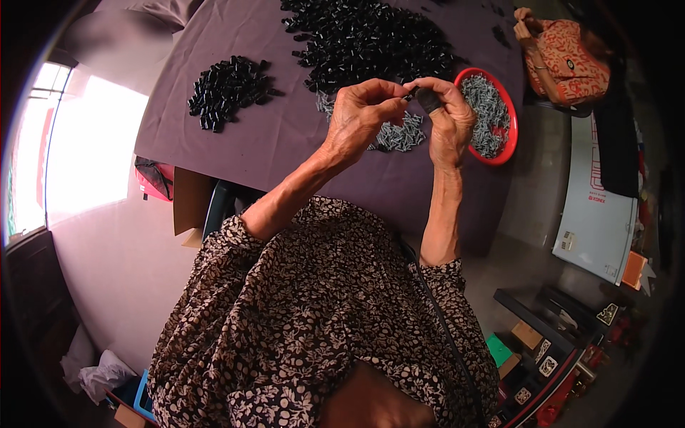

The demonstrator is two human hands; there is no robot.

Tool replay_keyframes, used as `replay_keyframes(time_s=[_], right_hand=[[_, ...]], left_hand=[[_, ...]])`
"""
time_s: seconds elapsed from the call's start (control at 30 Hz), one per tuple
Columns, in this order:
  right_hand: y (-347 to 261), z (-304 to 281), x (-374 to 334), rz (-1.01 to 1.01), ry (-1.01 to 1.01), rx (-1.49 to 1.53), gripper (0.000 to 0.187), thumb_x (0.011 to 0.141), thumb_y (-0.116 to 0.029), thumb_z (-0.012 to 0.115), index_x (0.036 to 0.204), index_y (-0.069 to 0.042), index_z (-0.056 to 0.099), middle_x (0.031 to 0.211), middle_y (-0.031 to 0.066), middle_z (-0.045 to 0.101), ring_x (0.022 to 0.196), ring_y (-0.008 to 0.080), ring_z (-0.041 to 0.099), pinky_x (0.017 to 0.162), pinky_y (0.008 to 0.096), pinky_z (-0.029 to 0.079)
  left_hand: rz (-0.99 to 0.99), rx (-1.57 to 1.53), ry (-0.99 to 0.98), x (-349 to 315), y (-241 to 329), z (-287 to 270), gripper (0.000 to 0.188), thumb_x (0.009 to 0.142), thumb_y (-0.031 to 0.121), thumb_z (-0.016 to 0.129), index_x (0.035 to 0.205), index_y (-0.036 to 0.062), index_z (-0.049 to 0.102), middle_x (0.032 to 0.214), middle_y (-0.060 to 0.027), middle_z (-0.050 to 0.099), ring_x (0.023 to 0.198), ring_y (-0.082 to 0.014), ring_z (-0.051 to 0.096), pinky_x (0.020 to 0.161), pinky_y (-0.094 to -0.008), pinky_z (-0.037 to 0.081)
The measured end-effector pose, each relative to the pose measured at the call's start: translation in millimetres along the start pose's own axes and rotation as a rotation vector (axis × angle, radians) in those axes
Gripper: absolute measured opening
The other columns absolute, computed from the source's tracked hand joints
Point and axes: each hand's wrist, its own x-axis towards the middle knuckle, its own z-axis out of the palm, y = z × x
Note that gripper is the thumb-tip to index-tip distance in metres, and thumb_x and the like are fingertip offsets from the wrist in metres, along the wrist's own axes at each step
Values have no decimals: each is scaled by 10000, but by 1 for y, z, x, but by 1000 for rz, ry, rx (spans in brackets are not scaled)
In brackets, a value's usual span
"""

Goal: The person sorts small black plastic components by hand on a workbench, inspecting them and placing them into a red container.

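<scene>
My left hand [357, 118] and my right hand [451, 125] meet above the table, fingertips almost touching. Pinched between them is a small black piece [410, 93], mostly covered by the fingers; its exact shape is too small to tell. A black cover [429, 100] sits on my right thumb. Under and between the hands lies a heap of small grey screw-like pieces [401, 135], partly hidden. Beyond them spreads a large pile of short black tubular pieces [371, 43]. To the left is a smaller pile of similar black pieces [227, 93].
Right of my right hand stands a red basin [514, 132] filled with grey screw-like pieces. A purple-brown cloth [285, 143] covers the table. At the far right is another person in an orange patterned top [567, 60]. A pale box [596, 207] lies right of the table.
</scene>
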Motion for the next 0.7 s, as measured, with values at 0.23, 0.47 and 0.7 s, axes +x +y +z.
replay_keyframes(time_s=[0.23,0.47,0.7], right_hand=[[-7,1,-2,-41,32,-238,191,767,20,483,899,-10,619,864,33,611,799,95,544,763,218,423],[-8,5,-4,-73,34,-336,245,733,43,456,916,-8,611,891,28,608,831,99,541,784,218,418],[-5,-1,-2,-94,-5,-313,312,704,62,404,934,-5,603,880,29,596,825,93,535,775,208,414]], left_hand=[[11,-49,1,0,1,1,130,785,57,601,888,-24,596,707,-59,604,646,-114,577,640,-242,473],[5,-112,2,2,-1,0,138,790,72,597,890,-23,596,717,-63,604,654,-122,584,651,-250,485],[-10,-105,-2,2,0,0,129,793,76,593,878,-21,599,717,-59,605,657,-120,584,655,-248,485]])
